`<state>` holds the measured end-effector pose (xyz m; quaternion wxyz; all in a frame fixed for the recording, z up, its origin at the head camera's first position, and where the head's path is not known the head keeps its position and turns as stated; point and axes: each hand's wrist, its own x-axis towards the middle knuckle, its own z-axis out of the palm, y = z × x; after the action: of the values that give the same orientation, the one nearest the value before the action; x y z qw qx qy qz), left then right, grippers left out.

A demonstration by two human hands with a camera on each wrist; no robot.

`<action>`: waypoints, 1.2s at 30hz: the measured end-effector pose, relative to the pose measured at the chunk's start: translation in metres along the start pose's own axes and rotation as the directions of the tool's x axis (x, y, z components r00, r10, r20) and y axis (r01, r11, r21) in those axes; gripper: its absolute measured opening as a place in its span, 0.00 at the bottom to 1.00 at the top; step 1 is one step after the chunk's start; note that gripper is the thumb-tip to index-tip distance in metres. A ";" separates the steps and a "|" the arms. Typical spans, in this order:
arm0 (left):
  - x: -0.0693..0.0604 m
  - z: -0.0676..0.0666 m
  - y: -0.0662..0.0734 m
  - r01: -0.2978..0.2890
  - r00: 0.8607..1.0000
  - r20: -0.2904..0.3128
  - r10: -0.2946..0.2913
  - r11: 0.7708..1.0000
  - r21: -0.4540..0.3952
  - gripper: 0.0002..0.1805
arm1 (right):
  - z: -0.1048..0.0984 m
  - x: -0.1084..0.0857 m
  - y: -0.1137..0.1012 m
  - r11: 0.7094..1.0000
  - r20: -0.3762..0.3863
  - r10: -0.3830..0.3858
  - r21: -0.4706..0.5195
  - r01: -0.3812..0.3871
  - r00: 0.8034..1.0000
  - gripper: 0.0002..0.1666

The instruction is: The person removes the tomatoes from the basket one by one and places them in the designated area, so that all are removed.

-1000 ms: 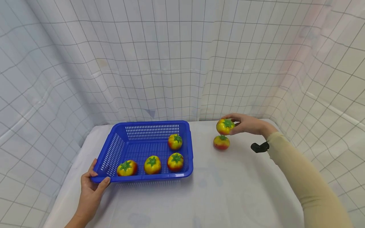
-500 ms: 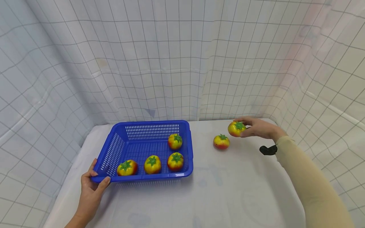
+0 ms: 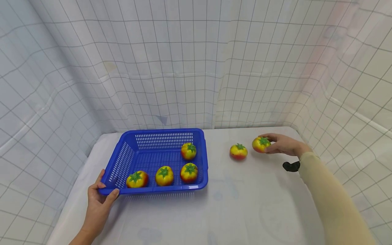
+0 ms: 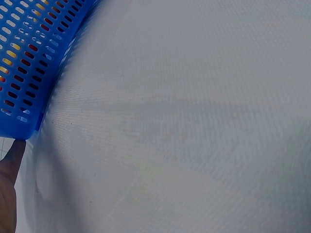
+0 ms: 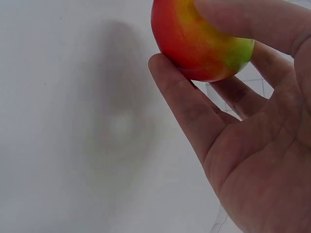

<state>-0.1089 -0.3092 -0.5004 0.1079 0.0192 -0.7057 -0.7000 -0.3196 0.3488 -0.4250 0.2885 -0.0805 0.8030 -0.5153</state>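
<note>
My left hand [image 3: 97, 207] grips the near left corner of a blue plastic basket [image 3: 153, 191], thumb on the front rim and fingers at the side. Inside the basket lie several yellow-and-red toy tomatoes [image 3: 164, 176] with green leafy tops, most along the front wall. At the right, my right hand [image 3: 283, 144] holds another toy tomato [image 3: 261, 145] between thumb and fingers. The right wrist view shows this tomato [image 5: 199, 48] with a shadow on the cloth apart from it. One loose toy tomato [image 3: 238, 151] rests on the cloth just left of it.
White cloth [image 3: 232, 204] covers the tabletop. White checked curtains [image 3: 196, 68] enclose the back and both sides. A black piece [image 3: 291, 166] hangs by the right wrist. Holes in the basket wall [image 4: 39, 58] show red and yellow in the left wrist view.
My right hand has carried its toy tomato to the right and lower, from above the loose one to its right side. The left hand and basket stay put.
</note>
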 end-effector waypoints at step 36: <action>0.000 0.000 0.000 -0.003 1.000 0.003 0.003 1.000 -0.001 0.23 | 0.005 0.005 0.034 0.997 -0.022 0.074 -0.027 -0.074 0.997 0.46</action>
<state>-0.1093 -0.3098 -0.5006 0.1081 0.0171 -0.7054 -0.7003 -0.3153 0.3584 -0.4585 0.2981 -0.0493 0.8153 -0.4940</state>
